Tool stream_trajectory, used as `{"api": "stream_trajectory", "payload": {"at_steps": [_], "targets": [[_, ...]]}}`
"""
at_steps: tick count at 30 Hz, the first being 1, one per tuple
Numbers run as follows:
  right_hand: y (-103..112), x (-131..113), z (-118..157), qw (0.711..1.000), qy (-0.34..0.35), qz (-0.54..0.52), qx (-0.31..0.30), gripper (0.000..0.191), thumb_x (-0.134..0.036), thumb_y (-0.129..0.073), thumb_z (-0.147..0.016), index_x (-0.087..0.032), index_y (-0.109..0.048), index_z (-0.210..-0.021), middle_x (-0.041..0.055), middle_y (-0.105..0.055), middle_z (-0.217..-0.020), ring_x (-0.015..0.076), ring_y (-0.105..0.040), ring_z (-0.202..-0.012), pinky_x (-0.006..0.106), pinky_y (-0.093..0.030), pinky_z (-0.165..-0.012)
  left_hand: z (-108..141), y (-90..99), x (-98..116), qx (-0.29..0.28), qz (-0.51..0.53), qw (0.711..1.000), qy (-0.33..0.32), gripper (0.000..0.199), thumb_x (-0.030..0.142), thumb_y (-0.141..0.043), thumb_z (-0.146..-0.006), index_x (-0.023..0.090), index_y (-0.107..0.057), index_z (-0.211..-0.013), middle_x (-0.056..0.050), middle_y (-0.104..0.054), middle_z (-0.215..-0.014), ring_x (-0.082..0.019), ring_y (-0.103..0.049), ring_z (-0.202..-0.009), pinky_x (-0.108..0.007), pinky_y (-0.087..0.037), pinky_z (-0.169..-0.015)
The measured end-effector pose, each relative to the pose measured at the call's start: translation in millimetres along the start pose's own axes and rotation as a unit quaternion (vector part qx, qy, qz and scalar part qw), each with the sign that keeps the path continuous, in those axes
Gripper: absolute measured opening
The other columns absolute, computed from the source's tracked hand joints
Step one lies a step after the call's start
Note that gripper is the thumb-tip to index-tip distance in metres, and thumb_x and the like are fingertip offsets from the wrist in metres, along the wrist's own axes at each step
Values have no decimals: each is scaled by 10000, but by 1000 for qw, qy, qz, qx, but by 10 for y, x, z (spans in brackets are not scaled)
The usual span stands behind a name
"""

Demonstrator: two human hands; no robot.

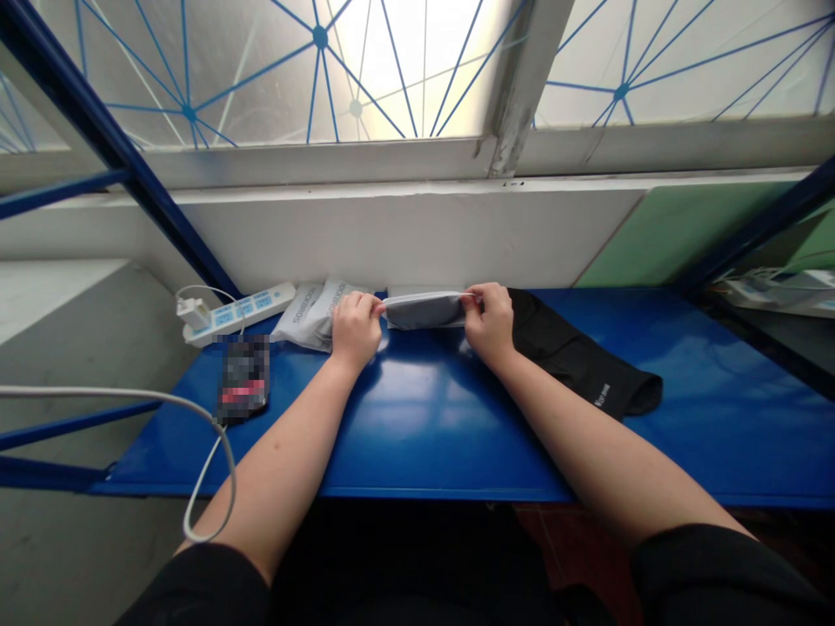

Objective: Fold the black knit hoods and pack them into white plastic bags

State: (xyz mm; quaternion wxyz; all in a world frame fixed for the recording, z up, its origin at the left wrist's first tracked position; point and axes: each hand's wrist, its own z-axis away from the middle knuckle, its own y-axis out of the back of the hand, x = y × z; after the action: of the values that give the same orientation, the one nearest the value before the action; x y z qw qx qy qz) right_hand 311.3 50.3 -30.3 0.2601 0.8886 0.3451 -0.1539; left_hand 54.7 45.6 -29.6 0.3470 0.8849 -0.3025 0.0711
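Note:
Between my hands is a pale plastic bag [425,311] with something dark grey inside it, held up near the back of the blue table. My left hand [357,329] pinches its left corner, fingers closed. The right corner is gripped by my right hand [489,323], also closed. Just behind and left of my left hand lie grey-white printed plastic bags [308,317]. A black folded garment [574,356] with small white lettering lies to the right, partly hidden behind my right hand and forearm.
A white power strip [243,315] with a plugged-in charger stands at the back left. Near it lies a phone-like object [243,378], blurred out. A white cable [225,443] loops over my left forearm. Blue metal frame bars [123,156] rise at both sides of the blue table [430,435].

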Motion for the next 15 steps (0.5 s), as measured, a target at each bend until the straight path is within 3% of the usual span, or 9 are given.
{"api": "stream_trajectory", "payload": {"at_steps": [4,7,10,12,15], "targets": [[-41,20,32,991,-82,-102,-7,144,-353,-551,-941,-224,-559,-876,38,-575,-813,214,-539,-740,363,-438,-703,74,-17,97,34,131,990,28,214,373,-502,-990,199,-558,-877,-74,-591,-899,-211,-558,-866,-354,-465,-817],[-69,40,53,975,-144,-167,-13,205,-428,-550,-941,-238,-533,-868,-1,-528,-739,179,-505,-661,318,-418,-624,119,-17,203,19,248,966,72,280,449,-617,-914,189,-590,-1014,-99,-627,-1045,-217,-595,-977,-348,-487,-862],[-97,65,62,962,-169,-212,-27,256,-489,-550,-932,-245,-521,-860,-16,-487,-705,164,-475,-619,302,-394,-579,135,-30,313,-70,391,901,176,447,478,-723,-831,183,-654,-1160,-112,-676,-1151,-237,-634,-1040,-331,-495,-878],[-122,85,60,956,-185,-227,-25,265,-504,-580,-903,-247,-518,-879,-11,-508,-725,171,-497,-639,307,-411,-590,128,-47,367,-110,463,845,246,427,488,-744,-815,178,-723,-1108,-102,-719,-1094,-231,-657,-991,-311,-496,-856],[-162,106,50,931,-242,-274,-11,328,-511,-659,-823,-255,-509,-962,-5,-561,-766,184,-542,-663,317,-444,-604,107,-76,390,-92,524,789,307,381,465,-783,-779,172,-772,-1022,-82,-748,-982,-202,-665,-907,-285,-494,-820]]}}
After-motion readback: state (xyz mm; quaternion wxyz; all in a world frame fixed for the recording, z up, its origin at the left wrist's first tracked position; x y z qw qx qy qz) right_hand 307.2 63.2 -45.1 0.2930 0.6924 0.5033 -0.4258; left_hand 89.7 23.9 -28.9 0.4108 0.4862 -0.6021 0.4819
